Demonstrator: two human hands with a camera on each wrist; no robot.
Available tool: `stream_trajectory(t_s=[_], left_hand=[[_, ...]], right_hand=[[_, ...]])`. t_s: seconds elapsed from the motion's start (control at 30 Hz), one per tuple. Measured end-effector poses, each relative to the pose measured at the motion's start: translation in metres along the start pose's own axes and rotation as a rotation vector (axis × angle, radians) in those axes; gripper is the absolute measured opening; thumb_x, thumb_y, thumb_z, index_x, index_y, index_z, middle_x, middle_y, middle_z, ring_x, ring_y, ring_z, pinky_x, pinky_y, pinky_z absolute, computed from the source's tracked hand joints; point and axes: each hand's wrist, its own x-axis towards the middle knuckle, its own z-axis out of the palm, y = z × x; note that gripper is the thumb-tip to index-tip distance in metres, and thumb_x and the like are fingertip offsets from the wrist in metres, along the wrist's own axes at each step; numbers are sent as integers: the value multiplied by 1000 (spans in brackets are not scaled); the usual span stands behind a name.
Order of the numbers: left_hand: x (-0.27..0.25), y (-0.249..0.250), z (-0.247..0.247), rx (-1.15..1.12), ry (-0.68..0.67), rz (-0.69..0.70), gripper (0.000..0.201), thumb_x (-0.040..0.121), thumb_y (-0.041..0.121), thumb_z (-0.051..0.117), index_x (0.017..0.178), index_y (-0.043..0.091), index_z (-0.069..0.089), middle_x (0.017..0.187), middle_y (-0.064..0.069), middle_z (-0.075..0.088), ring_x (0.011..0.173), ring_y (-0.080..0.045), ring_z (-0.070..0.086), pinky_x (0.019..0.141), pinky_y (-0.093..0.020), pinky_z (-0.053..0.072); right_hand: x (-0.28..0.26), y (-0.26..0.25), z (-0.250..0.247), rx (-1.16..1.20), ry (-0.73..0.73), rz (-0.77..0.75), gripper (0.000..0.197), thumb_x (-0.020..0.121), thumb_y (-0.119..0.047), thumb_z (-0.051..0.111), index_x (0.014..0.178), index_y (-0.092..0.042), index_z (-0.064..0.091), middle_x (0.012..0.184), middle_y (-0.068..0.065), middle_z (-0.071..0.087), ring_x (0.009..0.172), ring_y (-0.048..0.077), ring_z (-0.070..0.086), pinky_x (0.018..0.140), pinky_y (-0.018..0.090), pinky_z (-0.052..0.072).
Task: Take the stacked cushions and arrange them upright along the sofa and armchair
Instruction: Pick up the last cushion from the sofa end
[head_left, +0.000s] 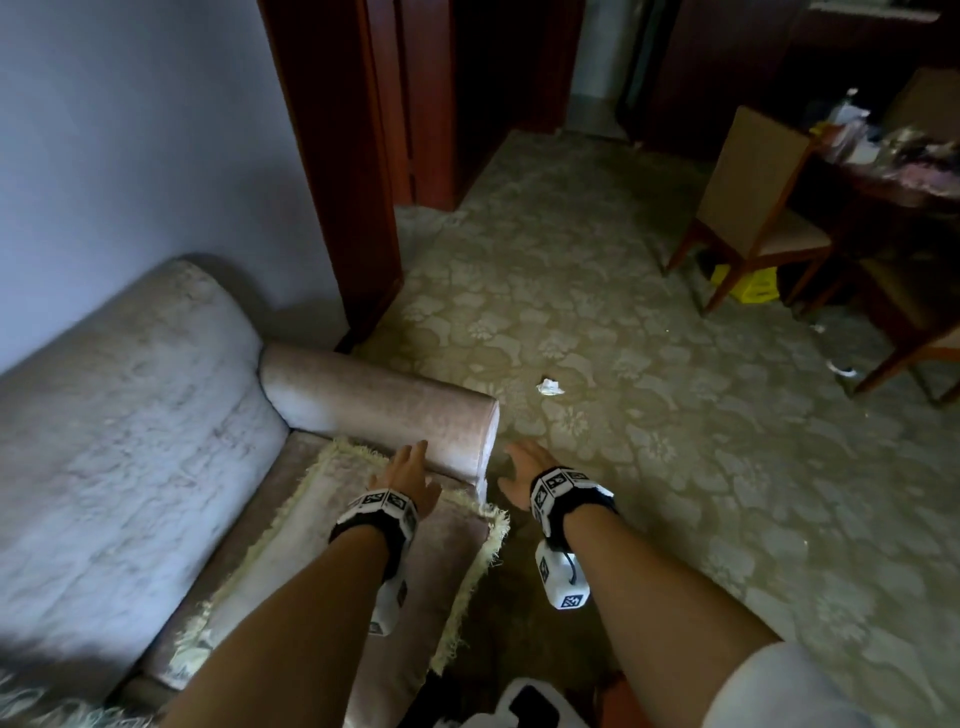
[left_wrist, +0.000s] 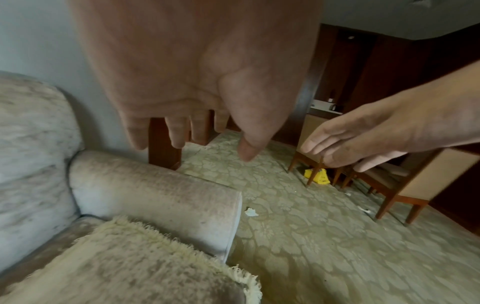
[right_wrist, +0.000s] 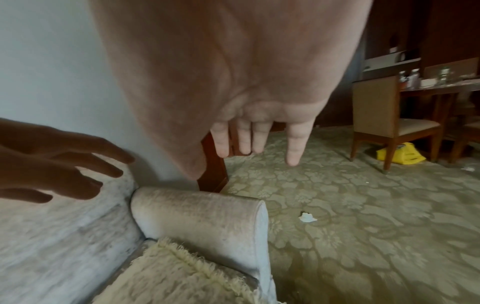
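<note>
I have both hands out in front of me, palms down, fingers straight and relaxed, holding nothing. My left hand (head_left: 405, 475) hovers over the far end of a fringed cream cushion (head_left: 332, 525) that lies flat on the seat of a pale upholstered sofa (head_left: 104, 441). My right hand (head_left: 524, 470) hangs past the seat's front edge, over the patterned carpet (head_left: 649, 415), just beyond the front of the armrest (head_left: 384, 400).

The cushion is the thing to move. It lies flat, not upright, directly under and behind my left wrist. Its long axis runs from near my body away toward the corner where the armrest meets the backrest. Its far short edge lies just beside the armrest, and its near right corner overhangs the seat front. In the left wrist view the shaggy fringe fills the lower left, below my fingers (left_wrist: 179, 133), with no contact I can see.

I judge the left hand the nearer one: it only needs to drop onto the cushion's far edge. The right hand would have to come back leftward to catch the overhanging corner. Standing it up would mean tipping it toward the backrest on my left.

Across the carpet lie a crumpled white scrap (head_left: 549, 387), a wooden chair (head_left: 753, 208) and a yellow bag (head_left: 748, 283) beneath it.
</note>
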Motion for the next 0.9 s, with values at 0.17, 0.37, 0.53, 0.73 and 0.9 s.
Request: stream_trajectory(t_s=[0.17,0.37,0.53,0.73,0.9], left_hand=[[8,-46,-14,-43,20,-148,73,93,39,50,152,25,10,159,-2,16,143,-29,25,112,-58,24],[-2,-87,-8,-117,26,-355,72,94,42,48,153,26,8,159,-1,15,144,-27,22,113,-57,22],[-17,-98,2,-193,103,-525,73,93,41,50,152,25,10,159,-1,15,144,-25,22,113,-57,22],[-35,-100,37,-294,152,-739,71,93,37,50,152,27,12,159,0,15,145,-24,22,114,-56,23],[-54,-88,83,-366,146,-838,70,92,35,51,151,27,14,160,0,15,144,-25,23,113,-55,25]], right_hand=[[51,-42,9,-39,-53,-173,60,95,-30,57,148,-13,33,156,9,27,143,28,28,114,42,32],[94,-83,33,-180,-223,-340,65,94,-37,56,150,-15,29,156,8,25,142,29,29,113,45,33],[118,-108,45,-281,-306,-509,65,94,-35,57,151,-17,30,156,8,28,141,31,32,113,43,33],[136,-111,71,-451,-415,-727,63,97,-34,50,153,-20,23,162,2,16,149,22,15,120,37,19],[132,-97,101,-608,-504,-870,62,96,-32,51,151,-21,26,160,2,19,147,24,17,118,47,20]])
